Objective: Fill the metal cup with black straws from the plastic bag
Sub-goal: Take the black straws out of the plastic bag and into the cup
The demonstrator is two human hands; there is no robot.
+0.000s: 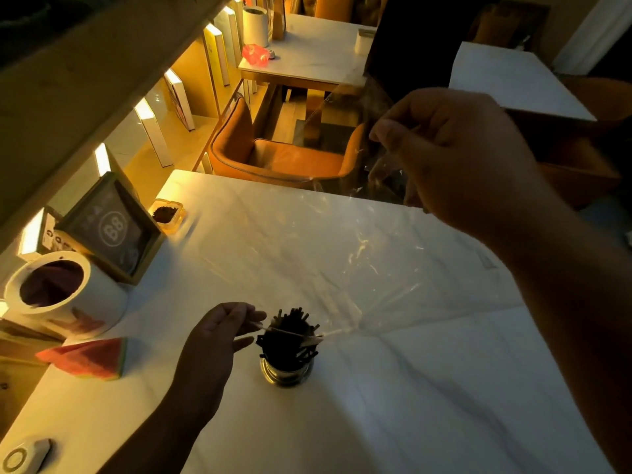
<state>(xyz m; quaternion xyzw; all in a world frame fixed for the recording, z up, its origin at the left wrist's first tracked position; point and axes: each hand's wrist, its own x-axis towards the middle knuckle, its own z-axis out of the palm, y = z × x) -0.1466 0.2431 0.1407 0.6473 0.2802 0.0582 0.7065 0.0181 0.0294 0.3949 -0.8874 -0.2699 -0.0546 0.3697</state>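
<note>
Presently, the metal cup (pixel 285 372) is seen standing upright on the white marbled table (pixel 410 388), near its middle. The cup is packed with black straws (pixel 289 336), whose ends stick up above the rim at slightly different angles.

The clear plastic bag (pixel 342 254) is held stretched in the air between both hands. It slopes down from the upper right to the cup. Its lower edge lies across the tops of the straws and touches them.

The left hand (pixel 212 340) is placed just beside the cup, on its left. The lower edge of the bag is pinched between thumb and forefinger, and the other fingers are loosely extended toward the straws.

The right hand (pixel 455 155) is raised well above the table at the far right. Its fingers are curled, and the upper end of the bag is gripped between fingertips and thumb. Whether anything is inside the bag cannot be told, because the film is transparent and blurred.

Along the left edge of the table the following are set:
- a white round container (pixel 65 295) with a dark opening
- a watermelon-slice-shaped object (pixel 85 359)
- a framed sign (pixel 113 230) marked "88"
- a small amber dish (pixel 168 213) with dark contents

An orange chair (pixel 280 155) is placed beyond the far edge of the table.
</note>
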